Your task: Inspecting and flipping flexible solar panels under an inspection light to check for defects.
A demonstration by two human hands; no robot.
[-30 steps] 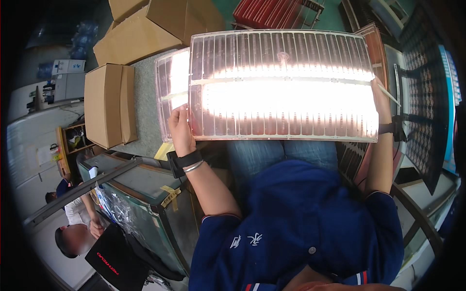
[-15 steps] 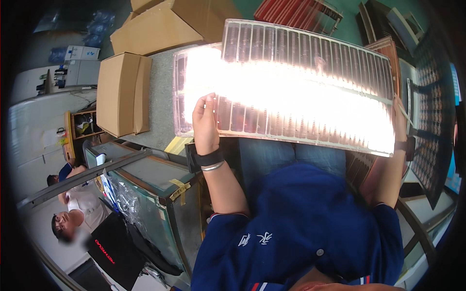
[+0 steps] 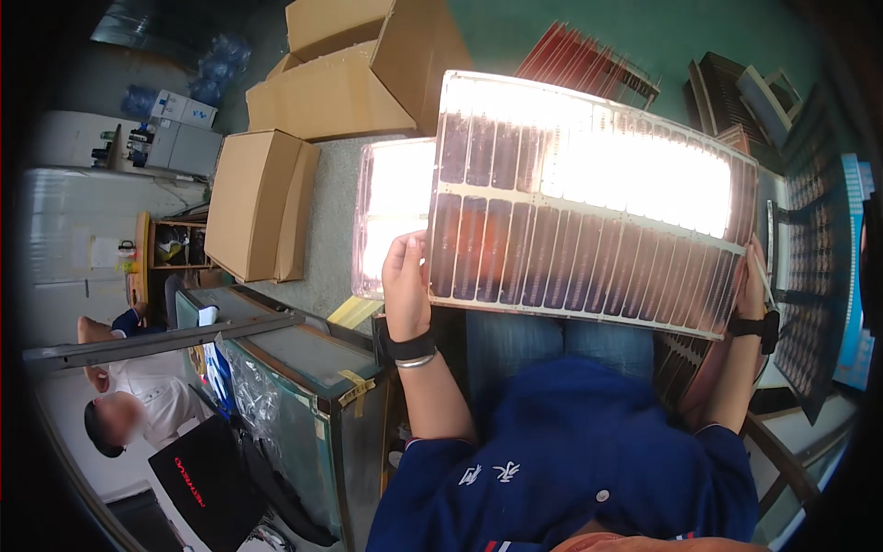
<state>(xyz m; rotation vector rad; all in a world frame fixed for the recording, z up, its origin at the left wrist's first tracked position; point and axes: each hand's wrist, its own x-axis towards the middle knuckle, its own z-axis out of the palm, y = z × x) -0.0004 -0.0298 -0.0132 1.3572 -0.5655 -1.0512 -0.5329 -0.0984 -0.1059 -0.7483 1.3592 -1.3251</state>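
A rectangular clear plastic panel (image 3: 589, 253) with two rows of narrow upright slots is held up in front of me, above my lap. My left hand (image 3: 407, 281) grips its left edge near the lower corner. On the opposite side, my right hand (image 3: 751, 285) is wrapped round the right edge, its fingers partly hidden. Strong glare washes out much of the panel's upper half. Behind its left edge, a similar clear panel (image 3: 368, 221) lies on the grey surface (image 3: 329, 221), mostly covered from view and bright with reflected light.
Cardboard boxes (image 3: 253, 204) stand at the far left. A red slatted rack (image 3: 584, 66) is behind the panel. At left are a green-edged cabinet (image 3: 285, 386) and a person in white (image 3: 152, 405) beside a black bag (image 3: 207, 488). Dark perforated sheets (image 3: 809, 276) stand at right.
The held panel has tilted, so its glare has shifted to the upper half and the lower slots now show. The whole view has slid a little down and right. Both hands keep their hold.
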